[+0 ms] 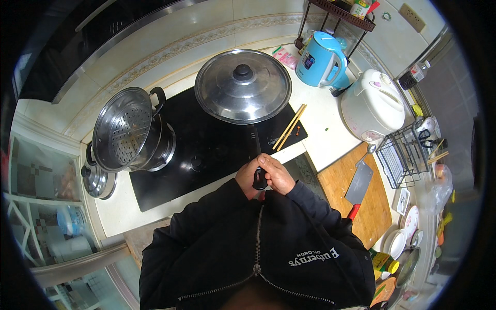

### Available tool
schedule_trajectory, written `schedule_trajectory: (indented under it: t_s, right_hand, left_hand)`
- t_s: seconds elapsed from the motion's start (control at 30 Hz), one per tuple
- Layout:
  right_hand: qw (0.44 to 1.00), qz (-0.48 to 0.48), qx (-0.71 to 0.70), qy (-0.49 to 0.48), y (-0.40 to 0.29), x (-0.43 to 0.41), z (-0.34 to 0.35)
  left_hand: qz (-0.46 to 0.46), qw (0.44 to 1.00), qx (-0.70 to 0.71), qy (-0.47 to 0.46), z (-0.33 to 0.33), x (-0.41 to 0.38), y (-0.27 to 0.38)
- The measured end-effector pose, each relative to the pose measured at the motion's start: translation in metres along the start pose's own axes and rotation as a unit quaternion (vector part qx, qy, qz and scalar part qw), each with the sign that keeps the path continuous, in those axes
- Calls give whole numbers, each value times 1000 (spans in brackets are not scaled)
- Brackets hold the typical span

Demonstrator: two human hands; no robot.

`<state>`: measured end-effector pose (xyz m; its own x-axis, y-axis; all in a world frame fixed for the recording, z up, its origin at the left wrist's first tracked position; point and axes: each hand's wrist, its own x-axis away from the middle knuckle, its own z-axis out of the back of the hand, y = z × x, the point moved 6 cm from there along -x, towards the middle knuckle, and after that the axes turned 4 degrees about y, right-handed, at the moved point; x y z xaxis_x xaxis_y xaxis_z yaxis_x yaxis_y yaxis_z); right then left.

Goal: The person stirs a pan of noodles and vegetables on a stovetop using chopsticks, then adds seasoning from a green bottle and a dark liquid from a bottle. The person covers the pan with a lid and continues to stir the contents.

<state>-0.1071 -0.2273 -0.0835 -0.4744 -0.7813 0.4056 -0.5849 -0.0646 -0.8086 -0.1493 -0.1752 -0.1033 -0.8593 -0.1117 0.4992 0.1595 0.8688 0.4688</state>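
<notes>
Both my left hand and my right hand are closed around the black handle of a pan, close to my jacket. The handle runs away from me to the pan, which is hidden beneath a domed steel lid with a black knob. That lid covers the right part of the black glass hob. A pair of wooden chopsticks lies at the hob's right end, beside small reddish bits. On the left burner stands a steel steamer pot with a perforated insert and black side handles.
A steel lid rests left of the hob. Behind on the right stand a blue electric kettle and a white rice cooker. A cleaver with a red handle and a spoon lie on the wooden cutting board, near a wire rack.
</notes>
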Motion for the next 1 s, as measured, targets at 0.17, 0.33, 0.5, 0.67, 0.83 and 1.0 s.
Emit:
schedule_trajectory:
  t_s: [0.17, 0.33, 0.5, 0.67, 0.83, 1.0]
  right_hand:
    - [1000, -4, 3, -3, 1, 0, 1]
    - [1000, -9, 8, 5, -2, 2, -1]
    - [1000, -14, 10, 9, -1, 2, 0]
    - [1000, -8, 10, 12, 0, 2, 1]
    - [1000, -5, 10, 10, -1, 1, 0]
    - [1000, -6, 3, 8, 0, 0, 0]
  left_hand:
    - [3, 1000, 4, -2, 1, -1, -1]
    - [-3, 1000, 4, 8, 0, 1, 0]
    - [-2, 1000, 17, -11, -1, -1, -1]
    - [1, 1000, -1, -10, 6, -5, -3]
    - [4, 1000, 10, 3, -2, 2, 1]
    - [3, 1000, 12, 7, -4, 3, 2]
